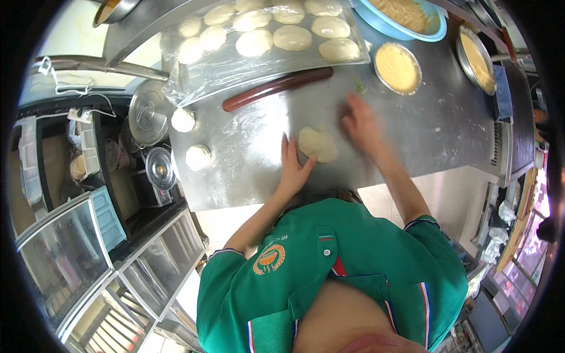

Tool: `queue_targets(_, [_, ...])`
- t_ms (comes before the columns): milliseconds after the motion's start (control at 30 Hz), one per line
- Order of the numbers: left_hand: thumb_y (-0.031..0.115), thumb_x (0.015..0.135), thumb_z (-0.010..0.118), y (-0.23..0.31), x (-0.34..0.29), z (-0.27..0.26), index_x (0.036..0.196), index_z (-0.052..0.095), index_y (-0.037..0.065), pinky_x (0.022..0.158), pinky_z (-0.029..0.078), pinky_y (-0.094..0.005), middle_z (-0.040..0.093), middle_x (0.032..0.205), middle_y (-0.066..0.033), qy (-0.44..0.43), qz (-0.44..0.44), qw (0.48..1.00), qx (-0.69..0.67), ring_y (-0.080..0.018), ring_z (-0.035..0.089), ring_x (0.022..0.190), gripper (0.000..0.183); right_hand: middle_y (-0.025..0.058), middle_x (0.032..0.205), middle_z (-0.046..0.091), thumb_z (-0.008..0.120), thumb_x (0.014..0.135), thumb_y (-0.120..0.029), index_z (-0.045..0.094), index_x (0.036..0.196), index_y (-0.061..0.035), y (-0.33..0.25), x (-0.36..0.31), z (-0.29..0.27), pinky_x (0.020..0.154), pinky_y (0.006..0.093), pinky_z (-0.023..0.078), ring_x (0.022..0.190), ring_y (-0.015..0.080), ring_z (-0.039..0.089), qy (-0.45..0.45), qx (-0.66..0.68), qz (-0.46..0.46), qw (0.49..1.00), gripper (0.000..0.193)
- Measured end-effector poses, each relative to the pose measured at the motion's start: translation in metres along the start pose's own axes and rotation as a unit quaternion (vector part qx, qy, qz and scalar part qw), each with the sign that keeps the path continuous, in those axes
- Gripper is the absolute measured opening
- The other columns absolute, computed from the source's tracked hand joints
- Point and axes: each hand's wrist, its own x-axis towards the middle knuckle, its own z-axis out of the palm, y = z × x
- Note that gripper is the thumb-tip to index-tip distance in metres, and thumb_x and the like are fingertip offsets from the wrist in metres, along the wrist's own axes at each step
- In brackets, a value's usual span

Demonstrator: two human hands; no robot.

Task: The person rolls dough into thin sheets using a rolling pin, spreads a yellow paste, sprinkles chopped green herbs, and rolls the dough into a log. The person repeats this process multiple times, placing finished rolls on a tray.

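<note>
A flattened round of pale dough lies on the steel table in front of me. My left hand rests at its left side, fingers stretched and apart, the thumb touching the dough's near edge. To the right of the dough and apart from it is my right hand, smeared by motion, so its grip cannot be made out. Farther off, a reddish-brown rolling pin lies slantwise. Two dough balls, one farther and one nearer, sit by the table's left edge.
Behind the rolling pin, a plastic-covered tray holds several dough rounds. A bowl of yellow filling, a blue basin and a metal bowl stand at the far right. Small green bits lie near my right hand.
</note>
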Motion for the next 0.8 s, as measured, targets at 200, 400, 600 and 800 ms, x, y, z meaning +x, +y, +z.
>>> queue_targets(200, [0.031,0.072,0.086,-0.023,0.059,-0.031,0.151,0.041,0.001,0.122,0.023,-0.0598,0.044,0.154,-0.0158,-0.115,0.331,0.792,0.500,-0.0372,0.034,0.148,0.096,0.0267,0.159,0.035,0.081,0.080,-0.036,0.026,0.160,-0.0014,-0.077,-0.039,0.043,0.117,0.0512,0.035,0.143,0.0456,0.039,-0.108,-0.013,-0.106,0.988,0.103])
queue_targets(400, [0.011,0.069,0.081,-0.028,0.067,-0.012,0.133,0.054,0.002,0.112,0.040,-0.0508,0.057,0.131,-0.0178,-0.061,0.414,0.821,0.389,-0.0368,0.056,0.123,0.070,0.0189,0.135,0.054,0.074,0.080,-0.017,0.036,0.155,-0.0045,-0.083,-0.045,0.055,0.103,0.0495,0.046,0.122,0.0382,0.054,-0.038,-0.019,-0.044,0.998,0.085])
queue_targets(600, [0.011,0.075,0.073,0.016,0.031,-0.013,0.136,0.053,0.002,0.109,0.041,-0.0499,0.059,0.121,-0.0165,-0.074,0.343,0.818,0.455,-0.0348,0.058,0.112,0.065,0.0119,0.125,0.058,0.060,0.084,-0.004,0.046,0.151,-0.0095,-0.062,-0.053,-0.016,0.101,0.0505,0.046,0.115,0.0322,0.056,-0.041,-0.090,-0.194,0.976,0.069])
queue_targets(800, [0.018,0.088,0.063,-0.028,-0.023,0.033,0.152,0.039,-0.003,0.121,0.026,-0.0580,0.046,0.151,-0.0213,0.015,0.323,0.806,0.496,-0.0359,0.041,0.144,0.071,0.0181,0.156,0.045,0.063,0.089,-0.025,0.044,0.152,-0.0063,-0.083,-0.104,-0.007,0.118,0.0625,0.025,0.147,0.0365,0.039,-0.116,-0.079,-0.050,0.989,0.068])
